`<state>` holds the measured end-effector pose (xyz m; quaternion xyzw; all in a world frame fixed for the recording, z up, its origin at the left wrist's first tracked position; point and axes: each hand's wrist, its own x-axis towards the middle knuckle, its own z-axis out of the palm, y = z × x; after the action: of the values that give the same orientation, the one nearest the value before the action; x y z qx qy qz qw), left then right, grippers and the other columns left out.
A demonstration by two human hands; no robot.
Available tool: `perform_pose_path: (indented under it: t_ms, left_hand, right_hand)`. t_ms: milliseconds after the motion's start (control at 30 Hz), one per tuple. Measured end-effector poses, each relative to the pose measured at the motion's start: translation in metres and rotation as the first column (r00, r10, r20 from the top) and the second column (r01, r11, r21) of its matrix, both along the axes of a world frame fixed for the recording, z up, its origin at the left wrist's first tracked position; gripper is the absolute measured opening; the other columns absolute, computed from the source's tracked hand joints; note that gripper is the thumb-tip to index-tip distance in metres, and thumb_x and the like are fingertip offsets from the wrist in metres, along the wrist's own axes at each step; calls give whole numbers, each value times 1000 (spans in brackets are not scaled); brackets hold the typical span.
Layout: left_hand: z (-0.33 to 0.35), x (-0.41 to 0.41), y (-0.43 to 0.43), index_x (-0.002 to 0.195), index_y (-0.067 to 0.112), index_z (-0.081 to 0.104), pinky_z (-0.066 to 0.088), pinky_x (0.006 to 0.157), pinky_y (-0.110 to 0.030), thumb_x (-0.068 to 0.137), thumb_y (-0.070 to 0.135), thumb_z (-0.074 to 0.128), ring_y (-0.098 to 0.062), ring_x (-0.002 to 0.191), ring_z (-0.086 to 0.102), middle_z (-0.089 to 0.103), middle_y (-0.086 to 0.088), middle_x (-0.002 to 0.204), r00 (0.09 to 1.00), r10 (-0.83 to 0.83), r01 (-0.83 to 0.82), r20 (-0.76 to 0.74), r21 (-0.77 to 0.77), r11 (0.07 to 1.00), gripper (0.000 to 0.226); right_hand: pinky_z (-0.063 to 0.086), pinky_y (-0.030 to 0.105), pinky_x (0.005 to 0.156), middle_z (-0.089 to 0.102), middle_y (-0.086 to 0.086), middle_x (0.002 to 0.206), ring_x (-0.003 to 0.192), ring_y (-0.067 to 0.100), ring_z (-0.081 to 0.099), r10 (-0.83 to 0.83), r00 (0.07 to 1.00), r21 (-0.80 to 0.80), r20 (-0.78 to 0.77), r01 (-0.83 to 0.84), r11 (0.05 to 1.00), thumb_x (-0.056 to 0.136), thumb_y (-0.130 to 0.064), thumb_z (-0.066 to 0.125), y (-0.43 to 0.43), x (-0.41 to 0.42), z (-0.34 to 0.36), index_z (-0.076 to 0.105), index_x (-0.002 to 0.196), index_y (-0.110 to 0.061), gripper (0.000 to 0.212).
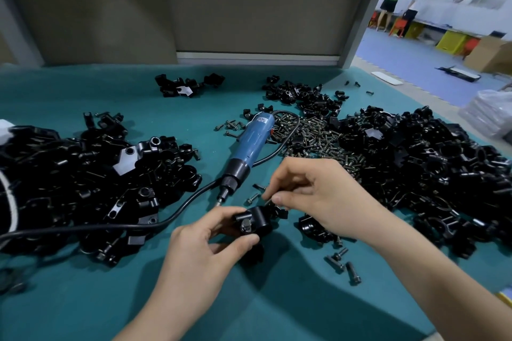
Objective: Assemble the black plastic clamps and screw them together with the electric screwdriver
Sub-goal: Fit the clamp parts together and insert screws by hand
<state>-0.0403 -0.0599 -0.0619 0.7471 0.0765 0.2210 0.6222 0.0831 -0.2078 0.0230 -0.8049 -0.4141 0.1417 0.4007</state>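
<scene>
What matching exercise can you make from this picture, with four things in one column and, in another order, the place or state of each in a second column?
Things:
1. electric screwdriver
2. clamp
3. pile of screws
4. single screw

Places or states:
A. gripped by the left hand
B. pinched by the right hand
C. lying untouched, its cable attached
D. heaped beyond the right hand

Pairs: 1-C, 2-A, 3-D, 4-B.

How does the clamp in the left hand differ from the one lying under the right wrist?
The held clamp is gripped above the mat by the left hand; the loose clamp lies on the mat. The held clamp shows a screw head; none shows on the loose clamp. Both are black.
</scene>
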Motion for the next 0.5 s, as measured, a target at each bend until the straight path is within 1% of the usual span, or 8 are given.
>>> perform_pose_path:
  t_ms: [67,167,233,300,367,433,500]
  left_hand:
    - [2,-1,-1,88,45,71,55,65,-15,65,27,75,-8,69,71,74,12,83,1000,-8,8,4,-4,1000,30]
    - [2,-1,-1,89,43,71,55,67,-16,66,24,77,-9,73,71,74,11,84,1000,-18,18,-5,-3,1000,30]
    - [1,0,0,89,43,71,56,69,-18,67,22,78,-11,75,72,74,11,84,1000,-16,16,-9,-15,1000,31]
    - [1,0,-1,90,42,71,56,69,-18,64,30,75,-11,74,72,74,10,83,1000,-13,13,-4,-30,999,29]
    - [1,-1,-1,90,41,71,56,69,-19,62,33,74,-11,74,72,74,10,84,1000,-7,7,-2,-48,999,29]
    - [1,-2,-1,88,41,71,56,68,-19,65,29,75,-11,72,72,74,10,84,1000,-7,7,-5,-51,999,27]
    - [1,-1,0,88,39,71,56,67,-18,70,17,79,-11,70,72,74,9,83,1000,-11,10,-18,-39,999,30]
  right_hand:
    - [56,30,78,73,-4,83,80,7,68,1,999,-26,47,1,1000,83,0,70,0,-1,-1,69,85,-12,12]
    - [58,32,76,72,-2,80,77,11,68,-44,999,45,28,42,998,83,-2,71,-2,-1,0,69,82,-15,13]
    - [58,31,76,72,-3,80,77,11,69,-44,999,54,31,43,998,83,-2,70,-3,-1,1,68,81,-17,15]
    - [57,28,77,71,-6,79,79,8,68,-25,997,9,73,25,1000,83,-3,70,-3,-3,1,67,80,-18,16]
    - [56,27,78,71,-8,79,80,6,67,-18,995,-20,98,20,1000,83,-2,70,-3,-6,1,66,80,-19,18]
    - [54,24,79,71,-9,81,82,5,67,0,993,-50,117,6,999,84,-4,69,-2,-8,3,66,83,-19,16]
    - [52,19,78,71,-9,82,80,5,66,14,980,-97,199,5,995,86,-7,68,0,-11,6,67,88,-17,10]
